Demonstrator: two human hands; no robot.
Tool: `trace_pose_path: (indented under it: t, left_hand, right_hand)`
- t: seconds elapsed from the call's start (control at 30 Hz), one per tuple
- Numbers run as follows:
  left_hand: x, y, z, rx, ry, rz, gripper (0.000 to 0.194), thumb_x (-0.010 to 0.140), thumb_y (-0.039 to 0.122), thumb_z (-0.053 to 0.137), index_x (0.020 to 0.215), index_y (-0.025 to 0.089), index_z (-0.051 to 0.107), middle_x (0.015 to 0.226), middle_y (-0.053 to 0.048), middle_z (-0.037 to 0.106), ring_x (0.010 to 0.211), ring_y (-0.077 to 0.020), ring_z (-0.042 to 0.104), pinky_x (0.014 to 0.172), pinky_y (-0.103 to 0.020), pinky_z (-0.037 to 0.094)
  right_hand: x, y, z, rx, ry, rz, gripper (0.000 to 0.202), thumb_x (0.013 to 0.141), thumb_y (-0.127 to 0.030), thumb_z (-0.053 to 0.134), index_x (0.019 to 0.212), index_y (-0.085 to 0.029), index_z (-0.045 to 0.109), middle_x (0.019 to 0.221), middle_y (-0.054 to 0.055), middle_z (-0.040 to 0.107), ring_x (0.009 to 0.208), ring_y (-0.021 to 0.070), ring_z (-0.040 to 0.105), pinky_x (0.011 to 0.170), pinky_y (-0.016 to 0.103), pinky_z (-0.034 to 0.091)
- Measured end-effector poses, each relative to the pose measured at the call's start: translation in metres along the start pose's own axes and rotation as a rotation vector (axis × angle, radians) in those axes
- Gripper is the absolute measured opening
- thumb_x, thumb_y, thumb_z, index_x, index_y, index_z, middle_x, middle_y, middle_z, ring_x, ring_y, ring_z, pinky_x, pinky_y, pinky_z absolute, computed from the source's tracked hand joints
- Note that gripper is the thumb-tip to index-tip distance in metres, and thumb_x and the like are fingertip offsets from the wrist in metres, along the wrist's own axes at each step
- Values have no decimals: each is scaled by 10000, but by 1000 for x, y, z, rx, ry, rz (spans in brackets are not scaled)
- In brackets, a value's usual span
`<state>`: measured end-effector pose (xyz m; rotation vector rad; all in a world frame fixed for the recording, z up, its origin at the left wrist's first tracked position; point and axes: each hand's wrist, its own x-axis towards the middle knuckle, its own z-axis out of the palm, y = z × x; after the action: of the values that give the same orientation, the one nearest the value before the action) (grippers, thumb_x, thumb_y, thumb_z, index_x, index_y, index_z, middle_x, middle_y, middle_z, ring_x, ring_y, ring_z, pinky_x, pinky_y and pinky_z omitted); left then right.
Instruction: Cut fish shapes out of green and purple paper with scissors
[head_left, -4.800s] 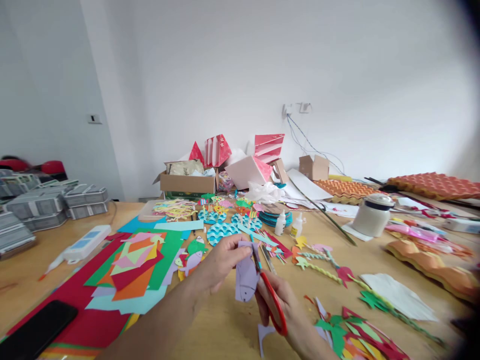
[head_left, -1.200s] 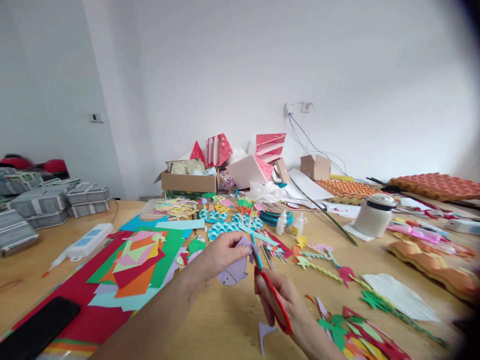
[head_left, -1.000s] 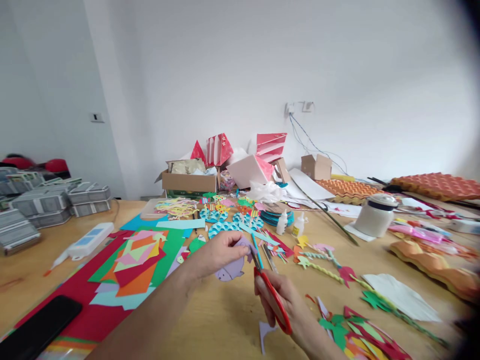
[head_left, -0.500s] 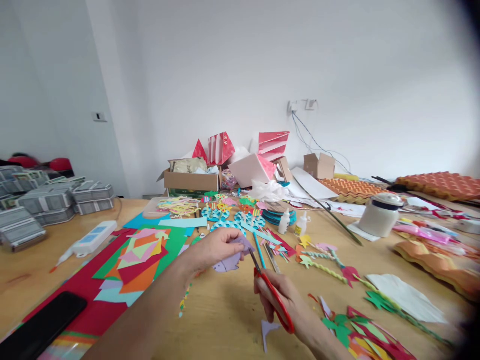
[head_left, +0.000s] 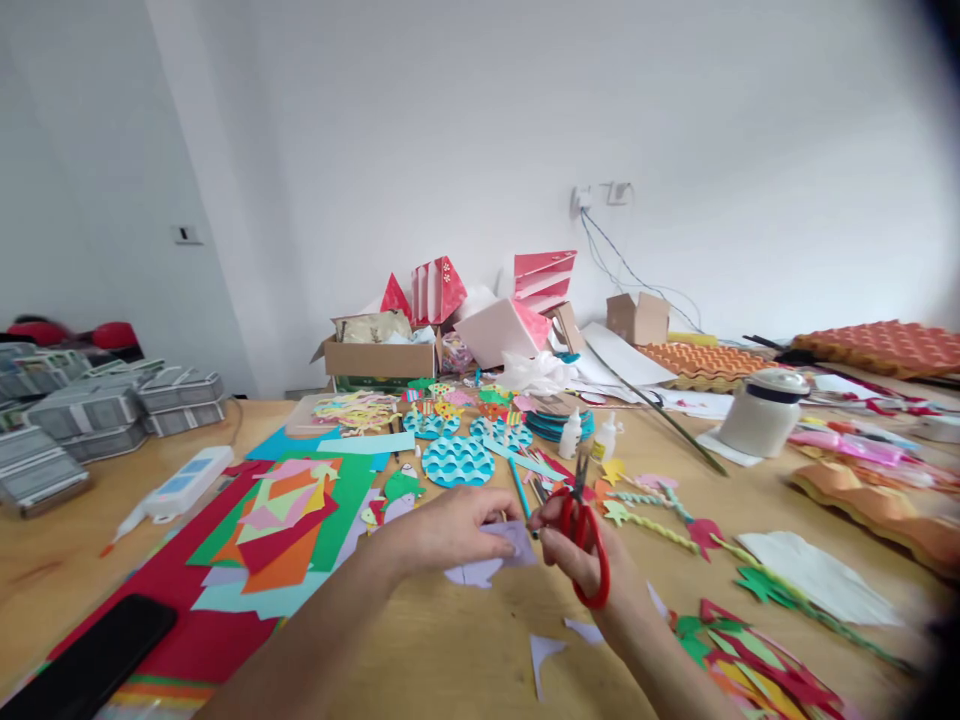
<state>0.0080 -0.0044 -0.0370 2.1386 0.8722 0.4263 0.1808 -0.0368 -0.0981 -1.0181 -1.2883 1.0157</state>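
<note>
My left hand point(head_left: 450, 530) is closed, pinching a piece of light purple paper point(head_left: 519, 546) between thumb and fingers. Beneath it a purple cut-out point(head_left: 474, 574) shows in part; whether it lies on the table or is held too, I cannot tell. Red-handled scissors point(head_left: 602, 570) hang on the fingers of my right hand point(head_left: 562, 545), with the blades pointing up and away from the paper. The thumb and fingertips of that hand are close to the purple paper's right edge. Purple scraps point(head_left: 543, 660) lie on the table below my hands.
Coloured paper sheets point(head_left: 292, 520) and a black phone point(head_left: 97, 655) lie at left. Ahead are blue wavy discs point(head_left: 457, 461), a blue pencil point(head_left: 519, 487) and glue bottles point(head_left: 571, 434). Colourful scraps point(head_left: 750, 660), braided cords point(head_left: 660, 532) and a lidded jar point(head_left: 763, 412) are at right.
The scissors have left the purple paper and swung upright in my right hand, which has come up beside it. My left hand has lowered the paper. Another purple scrap lies on the table.
</note>
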Motion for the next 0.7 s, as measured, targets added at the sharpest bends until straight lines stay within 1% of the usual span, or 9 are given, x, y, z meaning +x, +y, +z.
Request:
trace_pose_path:
  t: [0.1, 0.17, 0.23, 0.3, 0.37, 0.43, 0.5, 0.6, 0.7]
  left_hand:
    - [2, -3, 5, 47, -11, 32, 95, 669, 192, 552, 761, 203, 574, 633, 48, 483, 559, -102, 420, 452, -181, 255]
    - [4, -7, 6, 44, -30, 39, 82, 654, 177, 564, 730, 205, 557, 604, 55, 445, 541, -98, 392, 443, -185, 241]
    - [6, -10, 7, 19, -63, 22, 126, 642, 156, 565, 755, 211, 552, 597, 59, 439, 526, -95, 388, 439, -185, 239]
    - [6, -12, 4, -42, -74, -7, 175, 661, 173, 564, 830, 218, 552, 588, 63, 440, 512, -92, 387, 440, -186, 240]
    - [4, -13, 0, -186, -63, -27, 216, 712, 238, 557, 925, 214, 533, 574, 67, 416, 494, -86, 369, 443, -187, 236]
    - [1, -12, -5, -379, -16, -13, 261, 769, 331, 528, 996, 204, 505, 590, 65, 402, 500, -80, 366, 460, -188, 244]
    - [-1, -11, -10, -559, 44, 14, 318, 791, 414, 504, 1025, 200, 486, 636, 51, 431, 535, -80, 408, 496, -189, 281]
    - [-2, -10, -14, -783, 107, 32, 378, 769, 469, 523, 1029, 201, 465, 703, 22, 501, 604, -101, 496, 562, -211, 365]
    - [-1, -7, -15, -918, 122, 61, 409, 730, 459, 582, 1017, 185, 486, 832, -31, 565, 684, -130, 551, 596, -241, 409]
  right_hand:
    - [-5, -2, 6, -14, -66, 45, 319, 583, -412, 704, 680, -184, 503, 586, -37, 507, 501, 111, 428, 479, 230, 337]
    - [-8, -2, 8, -20, -90, 72, 303, 578, -385, 711, 637, -183, 493, 540, -58, 462, 485, 101, 396, 468, 220, 310]
    - [-9, 0, 10, -21, -90, 92, 311, 562, -376, 721, 611, -186, 480, 514, -68, 435, 469, 96, 377, 460, 216, 293]
    - [-8, 3, 11, -18, -61, 111, 318, 555, -382, 722, 609, -190, 474, 495, -69, 431, 455, 99, 381, 457, 219, 295]
    - [-5, 7, 12, -11, -5, 124, 324, 569, -410, 705, 626, -197, 469, 478, -67, 439, 439, 105, 396, 454, 228, 306]
    - [-2, 8, 12, 0, 64, 123, 335, 579, -441, 687, 650, -204, 461, 475, -62, 455, 430, 112, 414, 449, 236, 320]
    - [3, 5, 12, 7, 132, 111, 343, 577, -448, 684, 665, -207, 456, 471, -61, 462, 422, 116, 420, 441, 238, 323]
    - [12, -9, 13, 14, 209, 72, 326, 593, -425, 682, 677, -207, 454, 471, -64, 458, 422, 114, 413, 437, 237, 317]
    - [22, -27, 19, 21, 244, 18, 290, 638, -399, 661, 719, -203, 463, 506, -62, 459, 454, 115, 422, 449, 231, 326]
